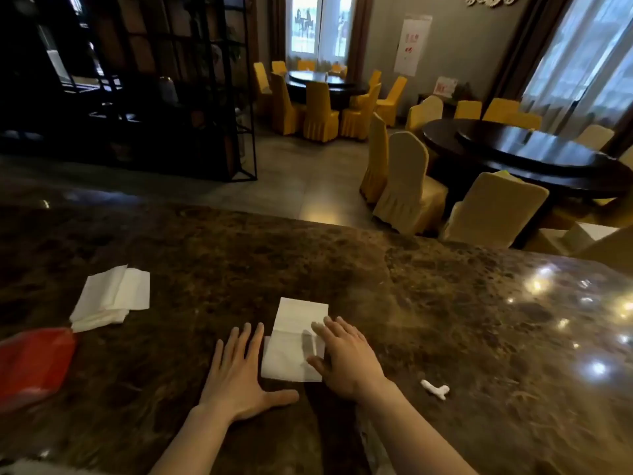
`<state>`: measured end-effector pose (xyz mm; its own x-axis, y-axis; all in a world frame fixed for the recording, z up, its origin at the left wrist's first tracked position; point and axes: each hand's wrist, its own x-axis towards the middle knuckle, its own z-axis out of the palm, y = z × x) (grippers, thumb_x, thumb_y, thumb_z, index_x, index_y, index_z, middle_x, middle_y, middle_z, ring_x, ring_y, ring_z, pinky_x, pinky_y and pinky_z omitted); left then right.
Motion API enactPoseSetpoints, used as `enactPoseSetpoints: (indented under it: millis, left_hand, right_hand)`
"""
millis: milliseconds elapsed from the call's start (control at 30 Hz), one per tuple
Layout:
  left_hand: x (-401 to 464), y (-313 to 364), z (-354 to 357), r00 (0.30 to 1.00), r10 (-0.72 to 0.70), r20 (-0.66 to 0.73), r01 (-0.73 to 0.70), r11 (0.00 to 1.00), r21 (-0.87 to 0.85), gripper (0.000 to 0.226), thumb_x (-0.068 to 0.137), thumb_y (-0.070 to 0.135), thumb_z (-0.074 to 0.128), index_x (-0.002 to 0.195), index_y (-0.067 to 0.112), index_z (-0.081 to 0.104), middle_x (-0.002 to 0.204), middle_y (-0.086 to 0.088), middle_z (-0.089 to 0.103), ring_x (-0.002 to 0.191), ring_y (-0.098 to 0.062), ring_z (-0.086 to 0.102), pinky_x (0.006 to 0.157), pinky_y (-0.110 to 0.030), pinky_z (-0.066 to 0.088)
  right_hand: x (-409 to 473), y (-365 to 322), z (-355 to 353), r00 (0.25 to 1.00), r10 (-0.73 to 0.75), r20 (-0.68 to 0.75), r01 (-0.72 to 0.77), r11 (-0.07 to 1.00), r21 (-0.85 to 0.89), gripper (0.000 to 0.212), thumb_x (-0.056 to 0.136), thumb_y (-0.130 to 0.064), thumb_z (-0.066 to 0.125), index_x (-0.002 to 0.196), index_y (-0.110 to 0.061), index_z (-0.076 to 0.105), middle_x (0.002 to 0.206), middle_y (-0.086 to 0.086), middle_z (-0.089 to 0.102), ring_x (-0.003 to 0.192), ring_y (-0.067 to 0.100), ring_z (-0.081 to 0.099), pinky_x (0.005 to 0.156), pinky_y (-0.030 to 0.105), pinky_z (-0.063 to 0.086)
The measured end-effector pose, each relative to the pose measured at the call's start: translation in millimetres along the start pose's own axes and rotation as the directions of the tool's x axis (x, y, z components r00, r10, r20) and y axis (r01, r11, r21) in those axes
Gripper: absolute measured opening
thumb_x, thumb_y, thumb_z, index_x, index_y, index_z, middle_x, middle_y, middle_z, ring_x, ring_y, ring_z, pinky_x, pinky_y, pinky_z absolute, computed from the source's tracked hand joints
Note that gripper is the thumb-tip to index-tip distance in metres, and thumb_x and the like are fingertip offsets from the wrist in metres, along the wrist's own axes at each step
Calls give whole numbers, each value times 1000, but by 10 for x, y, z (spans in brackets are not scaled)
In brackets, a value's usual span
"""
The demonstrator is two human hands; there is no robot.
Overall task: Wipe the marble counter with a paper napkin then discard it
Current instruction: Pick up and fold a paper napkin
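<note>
Paper napkin [294,341]: white, partly unfolded, lying flat on the brown marble counter [445,320] near its front edge. Right hand [346,361]: fingers [320,329] extended and spread, pressing on the napkin's right side; nothing is gripped. Left hand [236,375]: palm down on the counter just left of the napkin, fingers released and splayed. Stack of spare napkins [109,298]: far left, beside a red bag [32,365]. Small twisted paper scrap [435,389]: right of the right wrist.
</note>
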<state>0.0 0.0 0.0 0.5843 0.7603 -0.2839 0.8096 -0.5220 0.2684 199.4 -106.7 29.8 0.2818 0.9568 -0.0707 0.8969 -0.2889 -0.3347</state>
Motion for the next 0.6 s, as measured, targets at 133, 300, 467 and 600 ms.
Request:
enactPoseSetpoints:
  millis: [133,300,467,600]
  left_hand:
    - [-10,-73,80,999,29,-22,-28,998,56,151,56,109,43,159,22,-26,170,-3,-31,154,-23,-33,128,-51,-18]
    - [8,-84,97,998,50,-26,-49,998,32,156,48,114,34,159,23,-26,169,-2,-32,152,-22,-35,129,-52,-18]
    - [19,-100,98,998,48,-31,-47,999,18,155,50,111,42,158,25,-28,169,-3,-32,152,-22,-35,129,-53,-16]
    - [53,66,55,995,95,-38,-95,995,4,158,47,113,42,157,26,-31,169,-2,-33,152,-21,-35,129,-52,-17]
  right_hand:
    - [130,-151,134,999,-29,-39,29,1000,3,59,101,-37,57,153,-34,30,160,-4,35,150,24,24,122,45,18]
    - [147,-208,218,988,-32,-153,21,997,-75,49,95,-17,65,142,-26,51,130,-2,63,117,22,53,103,37,44]
    - [78,-178,166,975,21,-223,-21,1000,3,38,94,-7,62,128,-23,66,118,-1,66,111,21,55,93,33,47]
    - [-69,27,-40,936,168,-311,-123,980,159,25,95,-15,60,117,-22,70,105,-4,64,97,17,57,77,32,51]
